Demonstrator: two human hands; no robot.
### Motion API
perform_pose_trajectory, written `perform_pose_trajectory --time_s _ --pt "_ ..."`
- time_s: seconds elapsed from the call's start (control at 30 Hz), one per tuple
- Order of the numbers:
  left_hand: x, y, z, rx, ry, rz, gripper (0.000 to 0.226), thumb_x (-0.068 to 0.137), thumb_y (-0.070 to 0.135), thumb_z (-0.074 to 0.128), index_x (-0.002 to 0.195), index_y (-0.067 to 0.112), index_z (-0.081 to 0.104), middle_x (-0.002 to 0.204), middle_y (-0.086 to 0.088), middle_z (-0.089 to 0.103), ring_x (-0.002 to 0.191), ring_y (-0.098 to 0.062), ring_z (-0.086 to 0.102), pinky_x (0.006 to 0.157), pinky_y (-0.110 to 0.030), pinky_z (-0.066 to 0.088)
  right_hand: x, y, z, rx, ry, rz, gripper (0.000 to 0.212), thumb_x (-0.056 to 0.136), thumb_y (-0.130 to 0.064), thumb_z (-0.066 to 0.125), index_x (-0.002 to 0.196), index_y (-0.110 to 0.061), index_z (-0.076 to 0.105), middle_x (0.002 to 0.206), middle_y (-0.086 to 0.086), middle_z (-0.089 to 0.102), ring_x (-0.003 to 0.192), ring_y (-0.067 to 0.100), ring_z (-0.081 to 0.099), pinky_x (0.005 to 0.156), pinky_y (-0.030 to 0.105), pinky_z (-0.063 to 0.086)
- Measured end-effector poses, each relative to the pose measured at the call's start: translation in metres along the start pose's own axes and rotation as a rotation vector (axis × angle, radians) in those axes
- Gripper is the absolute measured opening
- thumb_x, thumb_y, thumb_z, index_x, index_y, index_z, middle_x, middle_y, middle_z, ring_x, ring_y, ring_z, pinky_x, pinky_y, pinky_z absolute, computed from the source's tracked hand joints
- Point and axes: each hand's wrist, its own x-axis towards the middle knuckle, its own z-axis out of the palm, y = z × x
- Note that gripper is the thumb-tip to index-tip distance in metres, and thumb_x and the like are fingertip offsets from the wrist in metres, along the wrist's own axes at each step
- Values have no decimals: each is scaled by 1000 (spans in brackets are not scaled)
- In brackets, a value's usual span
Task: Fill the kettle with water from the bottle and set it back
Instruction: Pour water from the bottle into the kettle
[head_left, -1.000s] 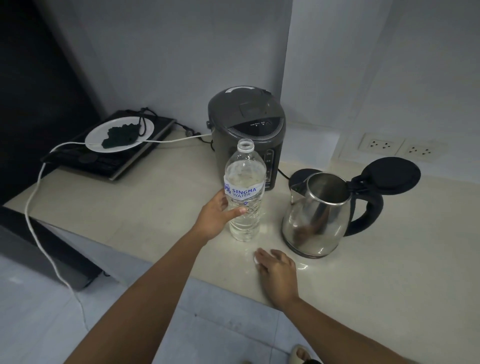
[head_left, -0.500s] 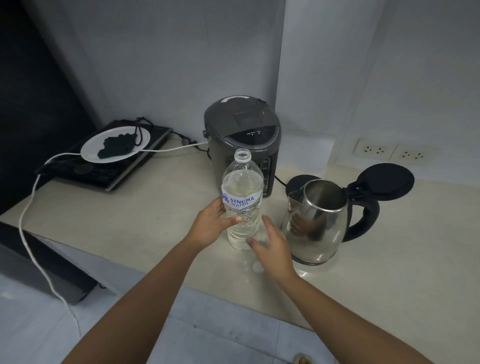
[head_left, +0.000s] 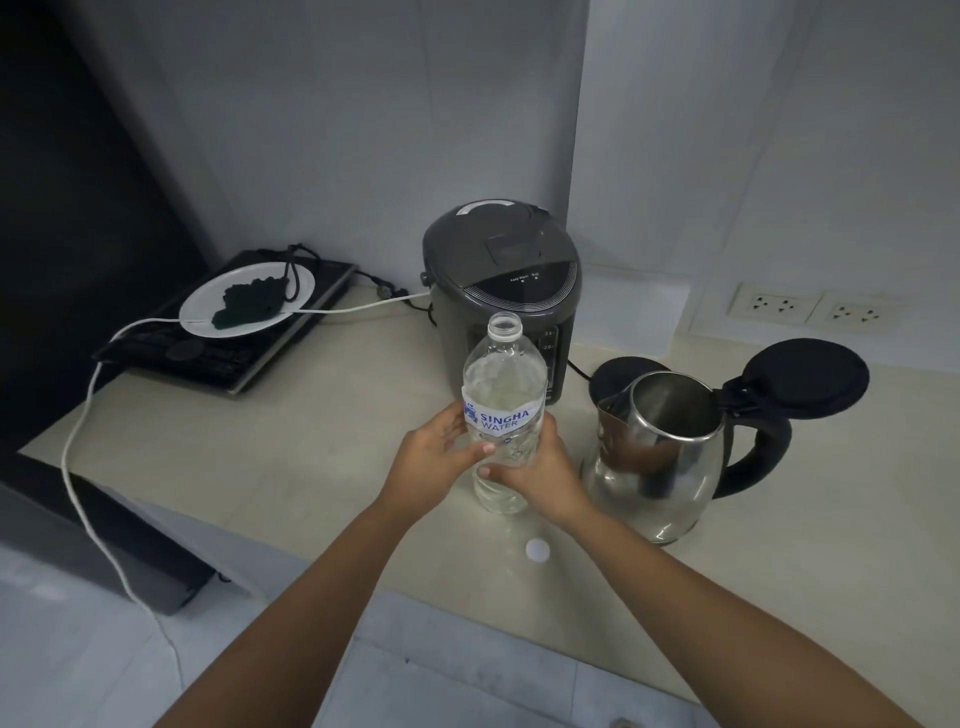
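A clear plastic water bottle (head_left: 503, 387) with a Singha label stands upright on the counter, its neck uncapped. My left hand (head_left: 434, 462) grips its left side below the label. My right hand (head_left: 540, 470) wraps its lower right side. Its white cap (head_left: 536, 550) lies on the counter just in front of the bottle. To the right stands a steel kettle (head_left: 654, 462) with a black handle, its black lid (head_left: 808, 375) flipped open. The kettle's round black base (head_left: 610, 371) lies behind it, partly hidden.
A dark grey electric water boiler (head_left: 498, 280) stands right behind the bottle. At the back left, a white plate (head_left: 208, 306) with a dark cloth rests on a black induction cooktop (head_left: 223, 358). A white cable (head_left: 78, 431) hangs over the counter's left edge. Wall sockets (head_left: 808, 307) are at right.
My right hand rose from the counter, left the cap lying there and closed on the bottle's lower right side. My left hand stayed on the bottle.
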Motion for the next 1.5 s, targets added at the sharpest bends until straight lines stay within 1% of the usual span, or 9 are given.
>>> perform_pose_trajectory --time_s 0.33,0.47,0.6,0.77,0.9,1.1,1.2,1.3,1.5 --pt "-8 10 -3 -25 17 31 60 79 5 77 118 41 49 102 33 61 96 24 57 82 1 41 -16 -11 12 36 150 -11 75 61 -33 91 116 -28 41 105 -14 64 94 0 62 75 20 49" --pt "-17 21 -12 86 10 114 55 77 20 80 118 48 55 104 36 65 110 12 59 97 -10 42 -32 -21 4 44 196 -20 70 59 -33 90 110 -31 41 103 -14 63 93 4 62 75 24 50" --pt "-26 39 -20 253 7 250 57 75 40 78 129 34 60 118 26 65 116 10 56 102 -16 42 -52 -31 -17 48 215 -26 70 53 -40 88 106 -34 44 102 -15 65 94 6 64 81 33 54" --pt "-28 45 -8 404 88 301 70 75 67 61 134 31 56 128 9 65 116 -7 60 99 -25 47 -88 -40 -56 52 243 -54 71 60 -28 90 112 -37 43 103 -22 62 95 -7 59 79 19 47" --pt "-17 38 26 418 32 232 81 72 77 51 141 35 44 136 11 59 122 -11 57 100 -36 48 -121 -42 -92 -27 251 -69 70 61 -29 90 111 -39 43 101 -19 66 90 -7 63 76 15 48" --pt "6 28 103 247 -101 159 111 57 67 74 150 39 19 148 6 44 135 -16 45 107 -46 42 -163 -37 -143 -171 267 3 60 59 -34 88 101 -38 45 96 -17 67 84 -9 62 70 19 49" --pt "0 46 131 196 -131 120 120 55 57 79 153 31 15 155 4 33 141 -16 34 114 -40 33 -178 -32 -167 -251 275 51 58 59 -37 88 99 -34 47 93 -16 66 82 -4 63 70 24 51" --pt "-5 51 151 74 -140 42 118 64 36 87 153 21 11 138 11 42 125 -8 44 100 -25 36 -189 -27 -188 -320 263 91 57 58 -39 87 96 -33 45 91 -13 66 81 2 64 70 28 53" --pt "-4 43 163 -40 -106 -10 123 57 39 89 150 33 9 147 -2 44 127 -19 50 104 -34 39 -198 -13 -221 -493 210 171 56 59 -40 85 94 -29 43 87 -11 63 76 5 62 64 28 50"
